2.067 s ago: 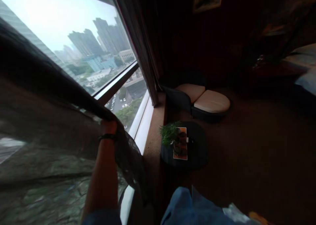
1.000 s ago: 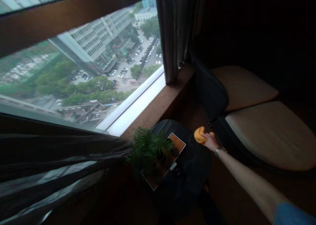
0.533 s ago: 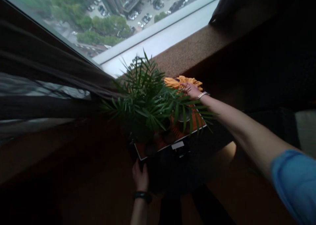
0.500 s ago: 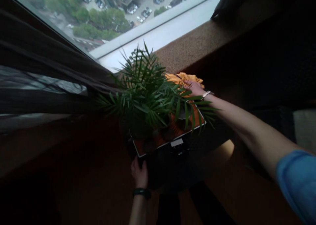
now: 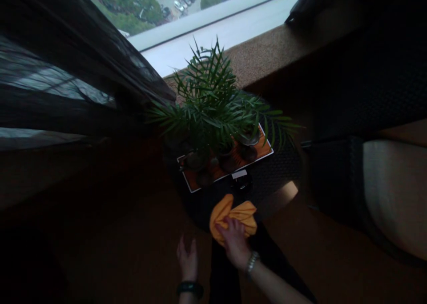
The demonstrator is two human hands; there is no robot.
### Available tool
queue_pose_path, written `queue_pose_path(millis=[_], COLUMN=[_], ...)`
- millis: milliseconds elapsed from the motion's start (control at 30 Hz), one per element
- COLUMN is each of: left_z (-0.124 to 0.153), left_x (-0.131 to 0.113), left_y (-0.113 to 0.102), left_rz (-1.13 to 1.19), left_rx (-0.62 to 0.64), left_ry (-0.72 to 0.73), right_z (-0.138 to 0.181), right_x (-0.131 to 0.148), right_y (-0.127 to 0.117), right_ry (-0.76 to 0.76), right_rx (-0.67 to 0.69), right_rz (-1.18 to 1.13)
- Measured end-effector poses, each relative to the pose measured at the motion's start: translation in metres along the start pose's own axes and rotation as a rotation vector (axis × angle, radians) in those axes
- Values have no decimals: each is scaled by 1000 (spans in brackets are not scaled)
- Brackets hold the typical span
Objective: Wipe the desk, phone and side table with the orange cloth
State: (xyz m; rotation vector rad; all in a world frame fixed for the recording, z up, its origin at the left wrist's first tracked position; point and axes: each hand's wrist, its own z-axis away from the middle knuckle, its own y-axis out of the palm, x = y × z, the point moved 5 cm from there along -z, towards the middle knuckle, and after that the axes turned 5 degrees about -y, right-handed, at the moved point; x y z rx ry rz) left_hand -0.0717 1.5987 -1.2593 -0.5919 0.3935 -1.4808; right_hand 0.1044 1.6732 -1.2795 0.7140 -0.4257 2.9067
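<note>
The right hand point(image 5: 234, 244) has drawn back, fingers clamped on the orange cloth point(image 5: 233, 216); left hand point(image 5: 187, 256) fingers spread.

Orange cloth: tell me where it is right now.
The orange cloth lies low in the head view, centre, on the near edge of the dark round table, under the right hand, in front of the tray.

One cloth point(image 5: 233, 216), one plant point(image 5: 213, 104), one tray point(image 5: 263, 150). Two hands point(image 5: 235, 246), two wristbands point(image 5: 190, 288), one chair point(image 5: 383, 179)
</note>
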Motion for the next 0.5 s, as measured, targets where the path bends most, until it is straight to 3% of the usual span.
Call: queue_pose_path(millis=[67,100,167,200,267,333,400,500], left_z=[2,2,0,-1,-3,-4,-6,-6], left_x=[23,33,55,66,87,108,128,149], left_y=[-10,-15,-26,-31,-41,-49,-54,-55], left_rz=[1,0,-9,-18,-30,-28,-20,-5], left_rx=[24,39,59,67,83,105,122,132], left_ry=[-33,-42,-63,-75,-103,-134,-170,-206], right_z=[-30,-41,-44,-36,-10,19,36,22], right_x=[62,78,76,58,-4,-81,-149,-192], right_y=[13,12,-2,-13,-47,-96,-157,-229], right_ry=[-219,-311,-409,-406,-290,-45,257,463], right_rx=[78,87,88,84,72,34,-89,-277], right_rz=[-5,21,97,137,225,313,370,409])
